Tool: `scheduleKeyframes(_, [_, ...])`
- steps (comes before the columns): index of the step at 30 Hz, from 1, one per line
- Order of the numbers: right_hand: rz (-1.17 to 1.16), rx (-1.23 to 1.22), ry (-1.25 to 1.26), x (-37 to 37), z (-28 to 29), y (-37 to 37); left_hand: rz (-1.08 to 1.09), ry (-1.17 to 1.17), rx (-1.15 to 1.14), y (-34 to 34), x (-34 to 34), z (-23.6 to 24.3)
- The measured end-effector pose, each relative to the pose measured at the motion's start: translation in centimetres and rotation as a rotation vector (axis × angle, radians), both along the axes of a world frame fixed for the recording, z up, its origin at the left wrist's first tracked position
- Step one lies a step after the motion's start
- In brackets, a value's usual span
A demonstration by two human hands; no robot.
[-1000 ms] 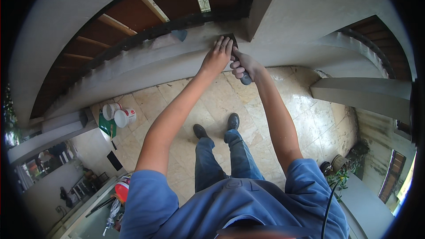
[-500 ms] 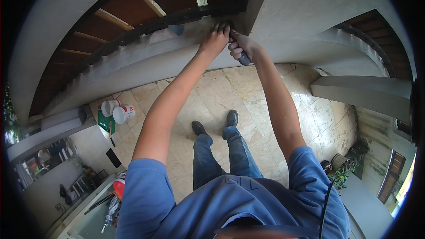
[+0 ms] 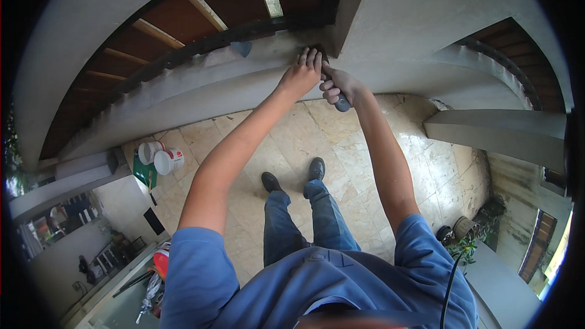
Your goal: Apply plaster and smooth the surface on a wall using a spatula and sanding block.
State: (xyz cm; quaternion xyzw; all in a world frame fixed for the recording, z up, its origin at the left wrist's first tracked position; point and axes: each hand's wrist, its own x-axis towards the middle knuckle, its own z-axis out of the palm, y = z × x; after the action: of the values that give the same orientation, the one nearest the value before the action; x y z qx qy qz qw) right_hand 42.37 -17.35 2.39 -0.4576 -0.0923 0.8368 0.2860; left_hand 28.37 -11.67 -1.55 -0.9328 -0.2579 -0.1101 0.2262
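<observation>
At the inner end of a grey plastered ledge (image 3: 268,49), below the slatted brown panel, both my hands are on a hand tool (image 3: 342,103) with a dark rounded handle. My right hand (image 3: 341,85) is wrapped round the handle, whose butt end pokes out below the fist. My left hand (image 3: 303,74) lies on the tool's dark head with its fingers stretched out. The head is mostly covered by those fingers, so its exact kind is hard to make out. Left along the ledge sits a small blue-grey piece (image 3: 242,48).
A grey plastered pillar (image 3: 350,15) rises beside my hands. Two white buckets (image 3: 168,161) stand on the tiled floor (image 3: 274,140) by a green thing (image 3: 144,172). A table (image 3: 119,304) with odds and ends is at the lower left, a potted plant (image 3: 466,247) at the lower right.
Both hands and the tool have moved a little toward me, down off the corner, and more of the tool's dark head shows. My grip on the handle is the same.
</observation>
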Motion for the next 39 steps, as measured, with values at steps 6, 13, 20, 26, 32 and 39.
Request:
scheduleKeyframes(6, [-0.068,0.004,0.024,-0.3,-0.5,1.2,0.0,-0.04,-0.026,0.8,-0.1,0.9])
scheduleKeyframes(13, [-0.055,-0.006,0.031,-0.1,-0.5,3.1,0.106,0.055,-0.309,2.4,0.6,2.6])
scheduleKeyframes(20, [-0.09,0.01,-0.09,-1.6,-0.1,1.2,-0.043,-0.034,-0.004,1.4,-0.5,0.4])
scheduleKeyframes(26, [-0.109,0.047,-0.093,-1.2,-0.9,1.6,0.001,-0.019,-0.082,1.3,-0.6,-0.2])
scheduleKeyframes(32, [-0.089,0.001,-0.037,0.2,-0.8,3.9,0.059,0.098,-0.254,2.8,0.9,1.4])
scheduleKeyframes(39, [-0.035,0.029,-0.237,-1.1,-0.1,0.6,0.037,0.068,0.012,-0.6,-0.2,-0.5])
